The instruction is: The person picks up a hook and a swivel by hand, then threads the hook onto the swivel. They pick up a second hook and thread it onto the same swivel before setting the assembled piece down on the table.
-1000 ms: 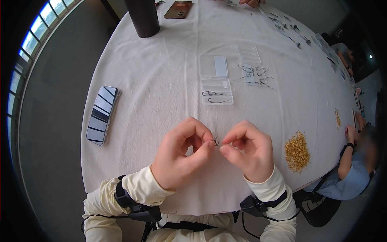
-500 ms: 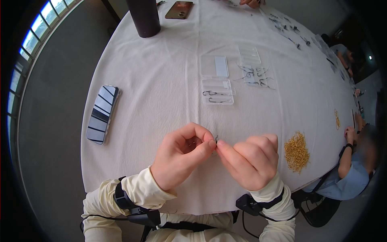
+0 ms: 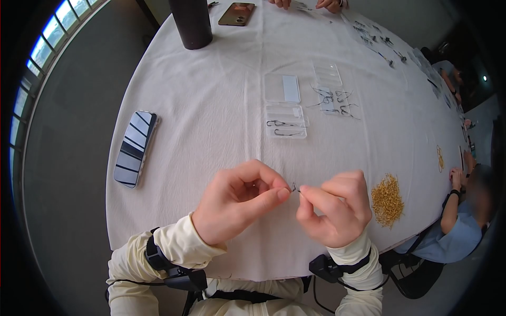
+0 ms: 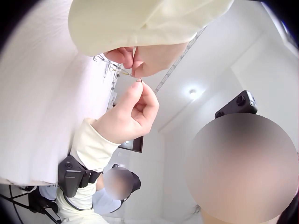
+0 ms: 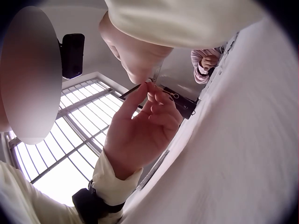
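Note:
My left hand [image 3: 240, 197] pinches a small dark fishhook [image 3: 294, 186] between thumb and forefinger, low over the cloth. A thin gold-coloured piece with a looped end [image 5: 175, 95] sticks out by the left fingers, and a curved hook [image 5: 193, 112] shows just beyond it. My right hand [image 3: 337, 208] faces it from the right, thumb and forefinger pinching the dark end of the hook. In the left wrist view, the two hands' fingertips are almost together, hiding most of the small parts.
Clear plastic boxes [image 3: 287, 132] with dark hooks lie ahead. A pile of small gold-coloured pieces [image 3: 387, 201] is to the right. One phone [image 3: 136, 149] lies left; another phone [image 3: 236, 14] and a dark cup [image 3: 191, 26] stand farther back. People sit around the table.
The right hand, apart from the left at first, has closed its thumb and forefinger at the hook. Both hands have since shifted slightly to the right.

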{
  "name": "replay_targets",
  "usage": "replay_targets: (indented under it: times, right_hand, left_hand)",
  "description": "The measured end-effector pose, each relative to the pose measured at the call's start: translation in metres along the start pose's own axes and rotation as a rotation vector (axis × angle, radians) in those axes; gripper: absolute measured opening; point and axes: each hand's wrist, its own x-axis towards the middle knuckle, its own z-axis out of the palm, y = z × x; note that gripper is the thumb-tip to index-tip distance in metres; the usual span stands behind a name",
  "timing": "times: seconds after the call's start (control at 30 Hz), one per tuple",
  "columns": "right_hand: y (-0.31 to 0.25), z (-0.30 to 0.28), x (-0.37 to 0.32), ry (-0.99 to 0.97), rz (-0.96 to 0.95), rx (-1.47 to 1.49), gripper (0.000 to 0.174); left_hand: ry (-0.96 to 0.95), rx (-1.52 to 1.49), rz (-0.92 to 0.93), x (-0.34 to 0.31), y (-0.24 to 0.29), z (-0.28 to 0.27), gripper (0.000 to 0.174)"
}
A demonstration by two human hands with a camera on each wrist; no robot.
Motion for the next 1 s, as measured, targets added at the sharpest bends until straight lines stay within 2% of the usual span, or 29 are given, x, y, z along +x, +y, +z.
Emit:
replay_targets:
  times: [0.07,0.1,0.17,0.2,0.27,0.4,0.47,1.0]
  right_hand:
    - [0.002,-0.003,0.001,-0.021,0.248,0.226,0.027]
    - [0.003,-0.004,0.001,-0.021,0.248,0.227,0.027]
    - [0.005,-0.005,0.001,-0.078,0.525,0.522,0.016]
    - [0.006,-0.005,0.001,-0.079,0.526,0.521,0.016]
    - [0.01,-0.003,-0.002,-0.072,0.761,0.866,0.01]
    - [0.013,0.003,-0.005,-0.04,0.818,1.042,0.007]
    - [0.014,0.004,-0.007,-0.094,0.803,1.081,0.007]
    - [0.01,0.006,-0.004,-0.183,0.758,1.075,0.01]
  left_hand:
    - [0.018,-0.015,0.005,0.0,0.002,0.001,0.009]
    - [0.037,-0.031,0.011,0.001,0.003,0.001,0.011]
    - [0.047,-0.031,0.006,0.002,0.003,0.0,0.012]
    - [0.057,-0.031,0.004,0.003,0.002,-0.001,0.013]
    - [0.06,-0.032,-0.006,0.003,0.004,-0.001,0.013]
    - [0.07,-0.046,-0.031,0.003,0.005,0.0,0.015]
    - [0.068,-0.042,-0.035,0.002,0.007,0.001,0.015]
    - [0.073,0.039,-0.05,-0.001,0.007,0.007,0.02]
